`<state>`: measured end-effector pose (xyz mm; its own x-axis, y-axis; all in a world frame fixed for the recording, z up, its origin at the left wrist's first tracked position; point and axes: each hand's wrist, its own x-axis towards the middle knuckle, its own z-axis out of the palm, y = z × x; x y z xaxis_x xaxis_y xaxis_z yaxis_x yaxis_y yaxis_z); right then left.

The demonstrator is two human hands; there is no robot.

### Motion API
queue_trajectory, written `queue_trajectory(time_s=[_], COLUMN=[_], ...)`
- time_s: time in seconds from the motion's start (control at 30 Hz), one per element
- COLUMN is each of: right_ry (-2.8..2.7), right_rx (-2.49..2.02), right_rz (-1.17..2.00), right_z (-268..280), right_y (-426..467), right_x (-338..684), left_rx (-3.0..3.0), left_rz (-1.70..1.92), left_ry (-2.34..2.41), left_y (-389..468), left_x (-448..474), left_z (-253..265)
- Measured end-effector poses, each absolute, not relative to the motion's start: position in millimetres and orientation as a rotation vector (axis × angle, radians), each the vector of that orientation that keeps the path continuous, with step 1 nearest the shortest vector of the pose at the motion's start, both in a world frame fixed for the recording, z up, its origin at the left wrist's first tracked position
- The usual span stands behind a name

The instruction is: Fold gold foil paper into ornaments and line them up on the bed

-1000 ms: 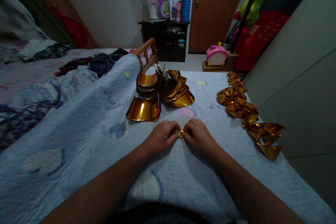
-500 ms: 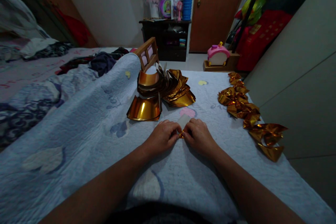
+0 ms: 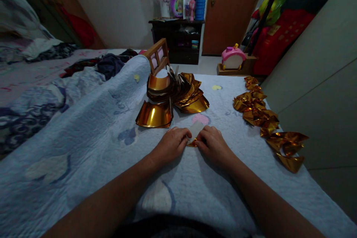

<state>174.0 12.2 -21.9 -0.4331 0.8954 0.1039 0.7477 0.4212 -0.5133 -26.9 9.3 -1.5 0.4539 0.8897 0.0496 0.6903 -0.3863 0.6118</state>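
Observation:
A small sheet of gold foil paper lies between my hands, its pale back facing up and its near edge turned over to show gold. My left hand pinches the sheet's left side with thumb and forefinger. From the other side my right hand has its fingertips closed on the folded gold edge. Beyond my hands are fanned stacks of gold foil sheets, with more crinkled gold sheets to their right. Folded gold foil pieces lie in a row along the right edge.
The quilted blue cover spreads under everything. A small wooden frame with pink panels stands behind the stacks. Clothes lie at the left. A pink toy case and a dark cabinet stand beyond the far edge.
My hands have moved slightly apart, the left one shifting left. More of the folded gold edge and the pale sheet shows between them. The whole view has shifted a little.

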Motion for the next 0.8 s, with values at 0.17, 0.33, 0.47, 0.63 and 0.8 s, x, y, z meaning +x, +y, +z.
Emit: queue_trajectory(time_s=[0.17,0.33,0.47,0.63,0.8], right_ry=[-2.32,-2.324,-2.325,-2.316,-2.331], right_rx=[-1.385,-1.326,-1.338,-1.337,-1.318], right_rz=[0.629,0.707,0.712,0.674,0.677], right_z=[-16.8,-10.1,-9.7,-12.5,-12.2], right_y=[9.5,7.2,6.8,6.8,6.5], right_x=[176.9,178.9,179.0,178.6,179.2], left_rx=[2.197,2.211,2.186,2.177,2.172], left_rz=[0.499,0.476,0.453,0.419,0.43], left_ry=[1.292,1.227,1.204,1.207,1.206], left_y=[10.3,11.0,10.7,10.7,11.2], left_x=[-25.5,-26.8,-30.3,-30.8,-29.4], left_z=[-1.5,0.1,3.0,3.4,2.1])
